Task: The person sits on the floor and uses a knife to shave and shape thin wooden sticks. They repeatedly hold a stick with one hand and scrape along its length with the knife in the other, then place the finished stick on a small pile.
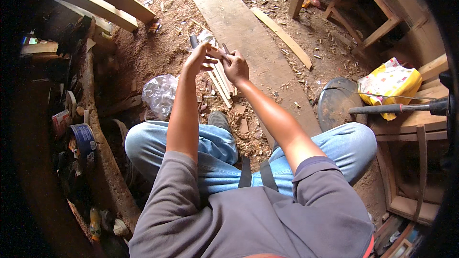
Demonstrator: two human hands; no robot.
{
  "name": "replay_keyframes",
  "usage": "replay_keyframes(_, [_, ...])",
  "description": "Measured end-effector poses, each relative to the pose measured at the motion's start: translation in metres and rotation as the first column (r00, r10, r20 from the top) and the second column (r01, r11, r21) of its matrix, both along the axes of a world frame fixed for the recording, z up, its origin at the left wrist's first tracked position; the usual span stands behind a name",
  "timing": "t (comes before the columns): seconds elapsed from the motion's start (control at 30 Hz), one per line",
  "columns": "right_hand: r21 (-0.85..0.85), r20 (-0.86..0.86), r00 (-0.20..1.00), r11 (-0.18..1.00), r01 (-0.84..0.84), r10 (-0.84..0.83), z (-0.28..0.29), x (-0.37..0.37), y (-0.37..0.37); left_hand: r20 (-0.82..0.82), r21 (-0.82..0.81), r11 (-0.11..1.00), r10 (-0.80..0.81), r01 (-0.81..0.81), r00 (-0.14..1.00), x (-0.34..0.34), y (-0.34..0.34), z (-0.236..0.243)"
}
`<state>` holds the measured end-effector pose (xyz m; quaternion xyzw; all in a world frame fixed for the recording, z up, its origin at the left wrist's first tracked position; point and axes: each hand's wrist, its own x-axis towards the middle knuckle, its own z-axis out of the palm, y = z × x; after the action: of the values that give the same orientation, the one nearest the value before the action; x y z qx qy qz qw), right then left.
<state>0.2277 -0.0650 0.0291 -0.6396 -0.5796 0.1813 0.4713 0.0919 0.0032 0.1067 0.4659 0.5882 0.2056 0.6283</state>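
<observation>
My arms reach forward, and my hands meet over the near end of several thin pale wood strips. In my left hand, fingers partly bent, is a small light-brown wood piece. My right hand is closed round a slim dark stick-like tool, its tip close to that piece; its exact kind is too small to tell. Just beyond my left fingers are a dark grey object and some crumpled clear plastic. The fingers hide part of the contact between tool and wood.
A long plank runs ahead on a floor of shavings, with a narrow board beside it. Left are a plastic bag, a log and a blue tin. Right are a black disc, a yellow bag and wooden frames.
</observation>
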Motion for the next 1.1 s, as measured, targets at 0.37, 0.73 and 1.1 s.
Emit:
replay_keyframes(0.37, [0.12, 0.217, 0.968, 0.988, 0.098, -0.122, 0.001, 0.0, -0.014, -0.027, 0.005, 0.993, 0.121, -0.121, 0.992, 0.013, 0.004, -0.008])
replay_keyframes(0.73, [0.185, 0.048, 0.999, 0.983, -0.009, 0.0, -0.016, 0.001, -0.015, 0.025, 0.25, 0.961, 0.116, -0.119, 0.993, 0.009, 0.009, -0.042])
replay_keyframes(1.1, [0.356, -0.045, 0.995, 0.932, -0.07, 0.092, 0.019, -0.028, -0.01, -0.036, 0.431, 0.86, 0.319, -0.273, 0.947, 0.008, 0.03, -0.089])
